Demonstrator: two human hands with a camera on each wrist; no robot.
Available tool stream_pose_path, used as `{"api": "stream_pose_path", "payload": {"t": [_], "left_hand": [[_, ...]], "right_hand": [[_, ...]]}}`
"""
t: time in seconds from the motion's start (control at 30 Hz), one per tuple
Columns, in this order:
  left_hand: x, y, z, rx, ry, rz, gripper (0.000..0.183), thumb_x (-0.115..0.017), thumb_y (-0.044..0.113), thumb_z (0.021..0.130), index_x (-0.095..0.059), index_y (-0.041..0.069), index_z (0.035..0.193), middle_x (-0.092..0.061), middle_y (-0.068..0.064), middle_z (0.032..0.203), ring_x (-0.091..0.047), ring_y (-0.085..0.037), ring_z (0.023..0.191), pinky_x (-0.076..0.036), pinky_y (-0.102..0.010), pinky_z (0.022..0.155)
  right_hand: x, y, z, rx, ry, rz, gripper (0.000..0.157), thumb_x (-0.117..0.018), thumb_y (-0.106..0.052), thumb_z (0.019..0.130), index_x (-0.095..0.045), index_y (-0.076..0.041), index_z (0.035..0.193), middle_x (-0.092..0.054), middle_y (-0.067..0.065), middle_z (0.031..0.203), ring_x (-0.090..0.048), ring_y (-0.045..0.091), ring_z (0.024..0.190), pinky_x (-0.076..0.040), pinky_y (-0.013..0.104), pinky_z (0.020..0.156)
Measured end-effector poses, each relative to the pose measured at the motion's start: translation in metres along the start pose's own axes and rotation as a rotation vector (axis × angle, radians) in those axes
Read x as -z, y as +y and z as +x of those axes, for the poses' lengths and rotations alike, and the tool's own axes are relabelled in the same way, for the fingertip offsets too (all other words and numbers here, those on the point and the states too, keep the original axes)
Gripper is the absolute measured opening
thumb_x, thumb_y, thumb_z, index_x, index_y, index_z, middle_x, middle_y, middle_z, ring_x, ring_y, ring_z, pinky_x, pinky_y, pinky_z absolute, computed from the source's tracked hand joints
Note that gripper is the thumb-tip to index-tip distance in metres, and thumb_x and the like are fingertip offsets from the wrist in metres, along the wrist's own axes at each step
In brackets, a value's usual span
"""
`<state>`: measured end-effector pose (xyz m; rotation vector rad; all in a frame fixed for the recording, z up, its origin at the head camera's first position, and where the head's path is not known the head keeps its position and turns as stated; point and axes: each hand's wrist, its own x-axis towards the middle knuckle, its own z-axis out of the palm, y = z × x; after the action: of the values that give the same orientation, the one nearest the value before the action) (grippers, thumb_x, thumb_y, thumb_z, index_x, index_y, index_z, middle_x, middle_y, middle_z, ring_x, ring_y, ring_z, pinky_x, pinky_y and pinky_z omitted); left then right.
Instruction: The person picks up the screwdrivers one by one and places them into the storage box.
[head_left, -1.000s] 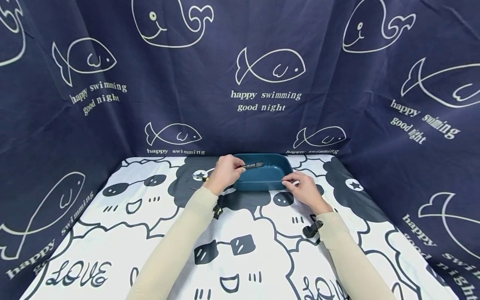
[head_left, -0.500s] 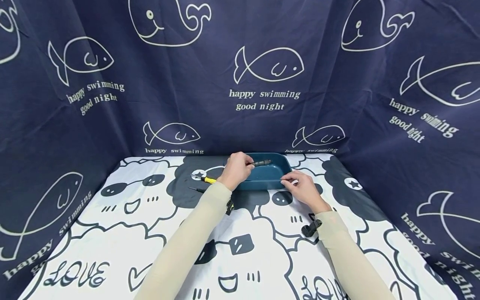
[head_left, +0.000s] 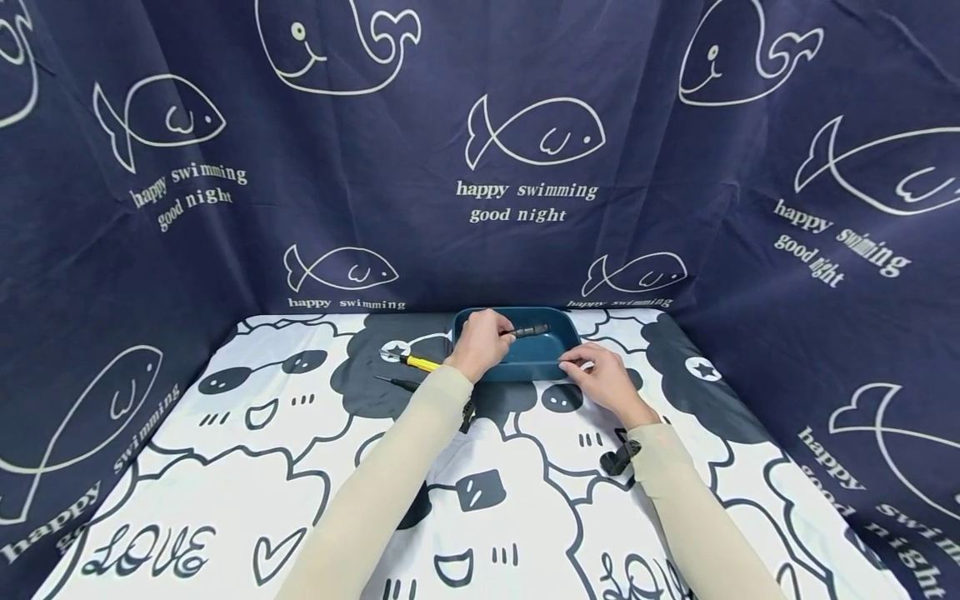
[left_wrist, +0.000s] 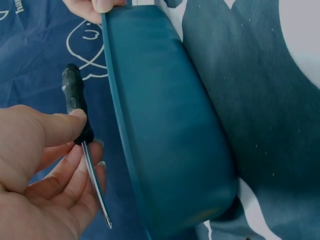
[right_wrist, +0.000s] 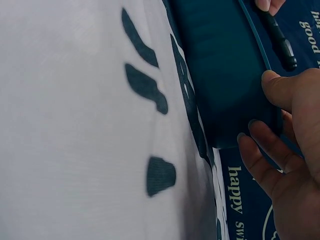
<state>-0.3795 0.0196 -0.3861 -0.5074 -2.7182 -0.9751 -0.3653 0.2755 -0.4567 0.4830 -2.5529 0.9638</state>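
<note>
A screwdriver [head_left: 532,331] with a black handle and thin metal shaft is pinched between the thumb and fingers of my left hand [head_left: 482,343]. It is held over the dark teal box [head_left: 525,372], above its opening. In the left wrist view the screwdriver's handle [left_wrist: 75,92] and bare shaft show clearly, beside the box wall [left_wrist: 160,115]. My right hand [head_left: 606,383] grips the box at its front right corner. From the right wrist, the thumb [right_wrist: 280,90] lies on the rim and the fingers lie against the outer wall. The box's floor is partly hidden behind my left hand.
Left of the box lie a yellow-handled tool [head_left: 422,363] and a thin black tool [head_left: 405,384], both partly covered by my left forearm. A cartoon-print cloth [head_left: 247,467] covers the table. A dark blue fish-print curtain [head_left: 420,158] hangs close behind the box.
My left hand has moved right over the box with the screwdriver, uncovering more of the yellow-handled and black tools. My right hand has stayed at the box corner.
</note>
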Motion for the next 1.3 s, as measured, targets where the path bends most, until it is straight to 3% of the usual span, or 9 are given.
{"api": "stream_pose_path", "payload": {"t": [0.3, 0.53, 1.3], "left_hand": [[-0.012, 0.001, 0.003, 0.036, -0.035, 0.013, 0.018, -0.069, 0.015, 0.100, -0.079, 0.011, 0.114, -0.076, -0.003, 0.108, -0.069, -0.015, 0.090, -0.057, -0.033, 0.082], [-0.017, 0.002, 0.003, 0.077, -0.070, 0.011, 0.020, -0.070, 0.016, 0.100, -0.078, 0.009, 0.117, -0.075, -0.005, 0.114, -0.069, -0.017, 0.093, -0.058, -0.034, 0.083], [-0.028, -0.006, 0.004, 0.069, -0.108, -0.001, 0.014, -0.072, 0.014, 0.098, -0.081, 0.010, 0.108, -0.076, -0.003, 0.106, -0.071, -0.016, 0.090, -0.059, -0.033, 0.078]], "right_hand": [[0.001, -0.003, 0.000, -0.014, -0.013, 0.010, 0.009, -0.077, -0.019, 0.095, -0.080, -0.015, 0.102, -0.073, 0.002, 0.106, -0.068, 0.019, 0.095, -0.059, 0.038, 0.078], [0.001, -0.003, -0.001, -0.013, -0.009, -0.002, 0.009, -0.076, -0.020, 0.096, -0.080, -0.016, 0.103, -0.073, 0.002, 0.106, -0.067, 0.019, 0.095, -0.058, 0.034, 0.078], [0.001, -0.006, -0.002, -0.003, -0.001, -0.001, 0.007, -0.077, -0.018, 0.095, -0.080, -0.015, 0.101, -0.073, 0.001, 0.104, -0.066, 0.017, 0.090, -0.057, 0.034, 0.076]]}}
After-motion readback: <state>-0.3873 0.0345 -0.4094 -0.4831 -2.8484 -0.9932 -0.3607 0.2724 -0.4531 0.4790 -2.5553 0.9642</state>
